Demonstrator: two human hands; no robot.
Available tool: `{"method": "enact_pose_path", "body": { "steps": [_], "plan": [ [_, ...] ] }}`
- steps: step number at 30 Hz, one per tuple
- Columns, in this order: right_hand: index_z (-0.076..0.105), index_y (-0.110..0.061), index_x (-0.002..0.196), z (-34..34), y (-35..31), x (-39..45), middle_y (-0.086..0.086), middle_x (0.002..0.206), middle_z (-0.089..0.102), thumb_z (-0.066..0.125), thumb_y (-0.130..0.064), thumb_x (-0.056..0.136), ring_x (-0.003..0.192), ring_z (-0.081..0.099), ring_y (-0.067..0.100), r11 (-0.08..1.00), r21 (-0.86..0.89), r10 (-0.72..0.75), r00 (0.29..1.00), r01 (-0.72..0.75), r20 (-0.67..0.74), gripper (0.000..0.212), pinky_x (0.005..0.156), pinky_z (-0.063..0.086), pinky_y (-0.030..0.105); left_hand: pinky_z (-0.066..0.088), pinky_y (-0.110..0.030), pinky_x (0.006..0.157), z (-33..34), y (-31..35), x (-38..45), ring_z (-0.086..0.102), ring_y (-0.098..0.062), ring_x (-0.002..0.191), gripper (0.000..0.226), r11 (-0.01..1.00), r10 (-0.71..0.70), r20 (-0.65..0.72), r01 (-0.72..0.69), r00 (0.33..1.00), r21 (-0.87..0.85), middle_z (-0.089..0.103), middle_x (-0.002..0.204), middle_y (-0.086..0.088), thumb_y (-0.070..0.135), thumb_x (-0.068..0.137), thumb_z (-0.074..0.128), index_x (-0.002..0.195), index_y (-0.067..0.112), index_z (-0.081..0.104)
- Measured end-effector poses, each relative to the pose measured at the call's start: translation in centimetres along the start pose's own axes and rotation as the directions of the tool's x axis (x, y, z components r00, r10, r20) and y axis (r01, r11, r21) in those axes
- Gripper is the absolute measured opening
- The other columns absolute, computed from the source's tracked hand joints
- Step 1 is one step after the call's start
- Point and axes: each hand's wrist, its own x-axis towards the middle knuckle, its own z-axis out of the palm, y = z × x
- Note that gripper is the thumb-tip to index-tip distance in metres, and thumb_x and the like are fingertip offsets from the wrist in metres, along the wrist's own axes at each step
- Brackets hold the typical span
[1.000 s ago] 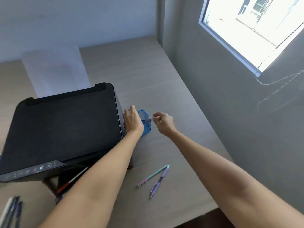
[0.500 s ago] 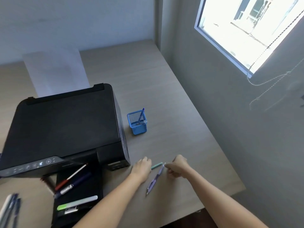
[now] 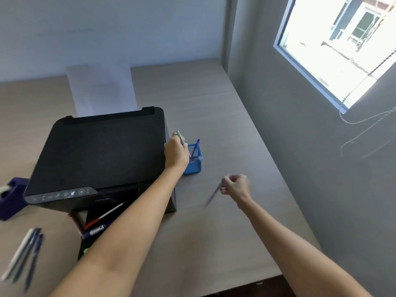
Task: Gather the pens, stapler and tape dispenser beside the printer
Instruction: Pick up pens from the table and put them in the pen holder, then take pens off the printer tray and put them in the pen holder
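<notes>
Counter (image 3: pixel 214 116) carries everything; black printer (image 3: pixel 100 151) sits left of centre, paper sheet (image 3: pixel 100 88) upright in its rear feed. Navy tape dispenser (image 3: pixel 11 196) is on the printer's left side, not yet gathered. No stapler visible. Blue mesh pen cup (image 3: pixel 194 160) stands just beside the printer's right edge, one blue pen (image 3: pixel 196 147) already in it. More pens loose: a bundle (image 3: pixel 23 256) at front left, a few (image 3: pixel 100 219) on the printer's output tray.

Left hand (image 3: pixel 176 154), grip pinching a green pen (image 3: pixel 180 137), is right at the cup rim. Right hand (image 3: pixel 235 186), grip closed on a purple pen (image 3: pixel 213 195), blurred, hangs near the cup.

Judgement: step is dropping pens in. Point tip down, centre over the opening, release low so the light cup doesn't tip; then the right follows.
</notes>
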Motion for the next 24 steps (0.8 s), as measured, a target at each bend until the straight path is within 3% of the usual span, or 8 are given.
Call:
{"method": "enact_pose_path", "body": {
  "steps": [3,5,7,9,13,18,21,24],
  "plan": [
    [0.066,0.008,0.077,-1.2,-4.5,1.7,0.018,0.066,0.067,0.053,-0.003,0.085,0.051,0.065,0.02,0.938,0.333,-0.061,0.992,0.094,-0.109,0.019,0.055,0.058,0.026,0.055,-0.031,0.064,1.5,-0.8,1.5,0.067,-0.026,0.08,0.007,0.986,-0.126,0.049,0.12,0.991,0.116,0.067,0.092,-0.012,0.001,0.09,0.057,0.093,0.0,0.063],
    [0.065,0.009,0.084,-1.4,-7.1,2.3,0.018,0.07,0.069,0.054,-0.003,0.083,0.057,0.069,0.023,0.9,0.413,-0.085,0.985,0.141,-0.151,0.016,0.057,0.059,0.025,0.045,-0.029,0.059,2.3,-1.0,1.6,0.058,-0.024,0.072,0.009,0.968,-0.177,0.089,0.157,0.98,0.198,0.06,0.087,-0.011,-0.002,0.089,0.055,0.086,0.003,0.062],
    [0.066,0.0,0.08,-0.7,-8.2,3.0,0.017,0.074,0.073,0.058,-0.006,0.081,0.063,0.073,0.025,0.915,0.36,-0.124,0.977,0.18,-0.175,0.01,0.061,0.061,0.028,0.041,-0.028,0.054,2.9,-0.9,1.6,0.058,-0.023,0.069,0.014,0.952,-0.234,0.122,0.202,0.964,0.23,0.059,0.092,-0.013,-0.005,0.088,0.053,0.086,0.006,0.062],
    [0.065,-0.012,0.071,0.3,-8.6,3.4,0.013,0.073,0.075,0.06,-0.009,0.077,0.066,0.074,0.026,0.948,0.231,-0.183,0.969,0.218,-0.167,0.008,0.067,0.062,0.035,0.043,-0.028,0.062,3.1,-0.5,1.4,0.064,-0.028,0.083,0.016,0.947,-0.249,0.139,0.211,0.959,0.24,0.066,0.105,-0.016,-0.005,0.088,0.053,0.098,0.001,0.065],
    [0.068,-0.018,0.068,2.0,-8.4,3.7,0.009,0.073,0.076,0.062,-0.01,0.077,0.07,0.073,0.026,0.96,-0.012,-0.279,0.958,0.279,-0.073,0.014,0.074,0.062,0.041,0.055,-0.036,0.079,0.3,2.0,-0.4,0.064,-0.031,0.099,0.021,0.952,-0.146,0.173,0.091,0.974,0.291,0.064,0.113,-0.017,0.004,0.088,0.062,0.108,-0.002,0.06],
    [0.075,-0.011,0.095,4.0,-7.7,4.2,0.012,0.089,0.076,0.065,-0.02,0.079,0.082,0.072,0.028,0.938,-0.133,-0.322,0.947,0.321,0.011,0.021,0.085,0.058,0.045,0.054,-0.036,0.077,-5.9,1.1,-6.7,0.065,-0.027,0.087,0.018,0.982,0.141,0.169,-0.159,0.975,0.098,0.068,0.103,-0.013,0.01,0.088,0.062,0.104,0.004,0.06],
    [0.071,-0.011,0.098,5.0,-6.3,1.3,0.011,0.09,0.074,0.061,-0.02,0.085,0.081,0.069,0.027,0.92,-0.143,-0.376,0.925,0.365,-0.058,0.019,0.082,0.055,0.036,0.054,-0.029,0.072,-9.7,-3.2,-11.6,0.059,-0.013,0.068,0.011,0.991,0.132,0.244,-0.133,0.961,-0.013,0.071,0.088,-0.005,0.015,0.085,0.062,0.095,0.011,0.064],
    [0.068,-0.013,0.087,6.4,-3.2,-3.4,0.007,0.075,0.068,0.061,-0.013,0.087,0.066,0.062,0.024,0.812,-0.198,-0.554,0.832,0.549,0.034,0.007,0.067,0.051,0.03,0.055,-0.028,0.07,-13.5,-10.2,-14.6,0.062,-0.012,0.066,0.005,0.996,0.033,0.255,-0.054,0.966,0.076,0.073,0.079,0.0,0.019,0.084,0.063,0.083,0.017,0.067]
  ]
}}
